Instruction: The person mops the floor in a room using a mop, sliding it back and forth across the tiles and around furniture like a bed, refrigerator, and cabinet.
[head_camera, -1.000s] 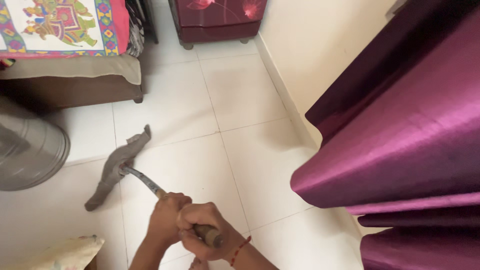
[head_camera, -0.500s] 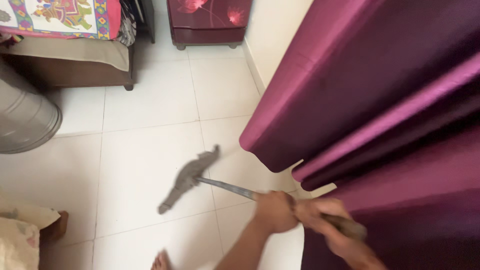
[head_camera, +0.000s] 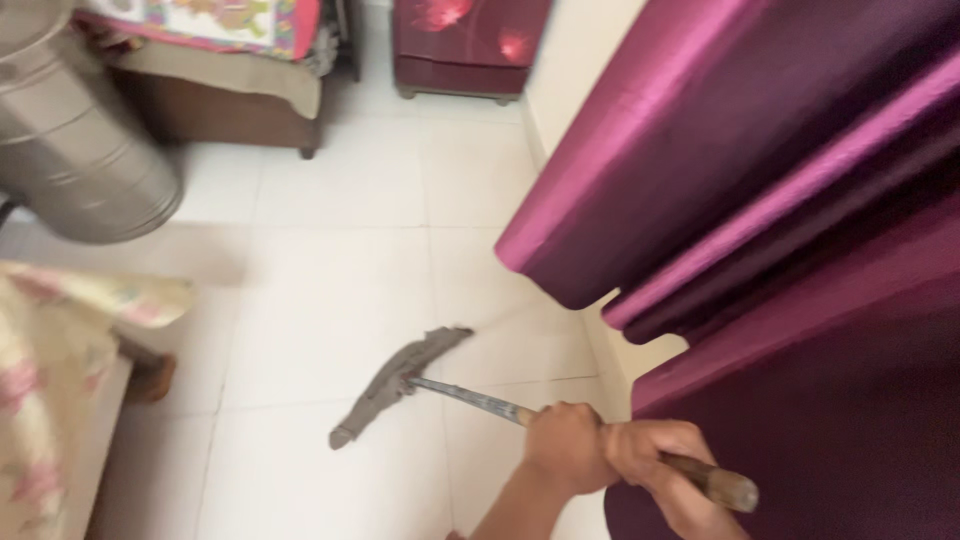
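Both hands clench the wooden handle (head_camera: 600, 440) of a floor mop. The left hand (head_camera: 565, 447) grips further down the shaft; the right hand (head_camera: 665, 465) closes around it just behind, near the handle's butt end. The grey mop cloth (head_camera: 395, 385) lies flat on the white tiled floor (head_camera: 330, 270), to the left of the hands. A purple curtain (head_camera: 760, 200) hangs at right. A steel drum (head_camera: 70, 140) stands far left.

One camera on my head looks steeply down at the floor (head_camera: 330, 270), close over my hands at five o'clock; the blurred curtain (head_camera: 760, 200) probably crowds three o'clock.
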